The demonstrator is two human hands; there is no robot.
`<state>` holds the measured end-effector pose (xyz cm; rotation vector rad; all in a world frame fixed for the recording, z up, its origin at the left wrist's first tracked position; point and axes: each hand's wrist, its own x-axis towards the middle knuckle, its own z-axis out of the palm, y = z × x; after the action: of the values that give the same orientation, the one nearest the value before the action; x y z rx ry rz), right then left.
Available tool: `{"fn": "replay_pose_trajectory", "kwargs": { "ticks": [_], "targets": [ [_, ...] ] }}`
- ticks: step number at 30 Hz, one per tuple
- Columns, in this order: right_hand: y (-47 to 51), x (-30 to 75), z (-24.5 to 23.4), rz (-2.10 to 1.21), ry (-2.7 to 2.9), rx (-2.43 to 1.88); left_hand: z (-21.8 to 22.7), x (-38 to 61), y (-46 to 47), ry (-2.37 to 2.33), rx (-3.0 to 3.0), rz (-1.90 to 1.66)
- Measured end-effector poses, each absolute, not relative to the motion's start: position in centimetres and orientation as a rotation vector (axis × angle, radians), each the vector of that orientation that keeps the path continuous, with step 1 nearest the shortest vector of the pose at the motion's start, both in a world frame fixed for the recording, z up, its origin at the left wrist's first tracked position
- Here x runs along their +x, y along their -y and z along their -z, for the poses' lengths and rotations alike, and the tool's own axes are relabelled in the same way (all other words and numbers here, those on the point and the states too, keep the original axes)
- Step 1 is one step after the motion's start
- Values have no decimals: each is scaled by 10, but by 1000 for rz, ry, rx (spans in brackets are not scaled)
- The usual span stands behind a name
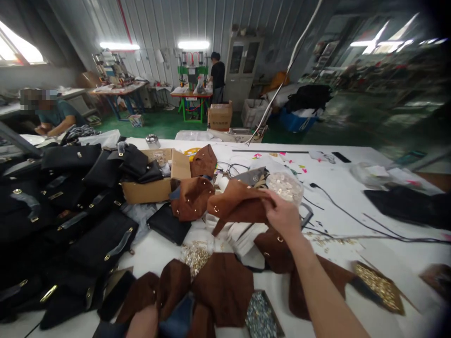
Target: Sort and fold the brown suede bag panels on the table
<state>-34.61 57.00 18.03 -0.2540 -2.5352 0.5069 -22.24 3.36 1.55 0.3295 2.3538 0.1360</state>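
Note:
My right hand (283,213) is closed on the edge of a brown suede bag piece (239,202) with small gold fittings, lifted over the middle of the table. Another brown piece with gold studs (192,198) lies just left of it. At the bottom edge is my left hand (143,323), blurred, against the brown pieces (141,298); its fingers are hidden. A larger brown panel (223,288) lies to the right of that hand. Beneath my right forearm, more brown suede (273,249) carries a gold ring.
Black handbags (95,239) are heaped on the left beside a cardboard box (150,190). Gold hardware (378,284) and silvery pieces (260,314) fill trays at the front right. A black cable (352,220) crosses the white table. Two people are in the background.

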Motion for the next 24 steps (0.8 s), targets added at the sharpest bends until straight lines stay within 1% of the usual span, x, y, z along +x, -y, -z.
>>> {"fn": "replay_pose_trajectory", "kwargs": {
  "ticks": [2,4,5,6,8,10,12,14,16,18,21,24],
  "targets": [
    [-560,-306,-194,-754,2453,-346,-1,-218,-19,-2352,282,-120],
    [-543,-265,-186,-1202,2429,-379,13,-215,-4,-2374,255,-95],
    [-531,-243,-172,-1484,2417,-388,18,-214,2,-2403,272,-93],
    [-518,-222,-151,-1787,2393,-406,22,-213,9,-2427,302,-100],
    [-487,-178,-94,-2275,2295,-460,27,-212,22,-2465,376,-113],
    [-454,-134,-26,-2545,2167,-504,27,-211,34,-2481,419,-98],
    [-421,-93,37,-2538,2248,-576,23,-211,46,-2488,439,-71],
    [-386,-57,84,-2257,2440,-706,18,-212,54,-2480,465,-48],
    [-351,-31,114,-2118,2534,-782,12,-215,55,-2464,467,-13],
    [-318,-15,130,-2044,2598,-847,7,-221,45,-2446,397,-8],
    [-279,-5,138,-1981,2626,-913,2,-229,19,-2431,264,-80],
    [-256,-5,134,-2124,2539,-1007,4,-230,-5,-2432,211,-139]
  ]
}}
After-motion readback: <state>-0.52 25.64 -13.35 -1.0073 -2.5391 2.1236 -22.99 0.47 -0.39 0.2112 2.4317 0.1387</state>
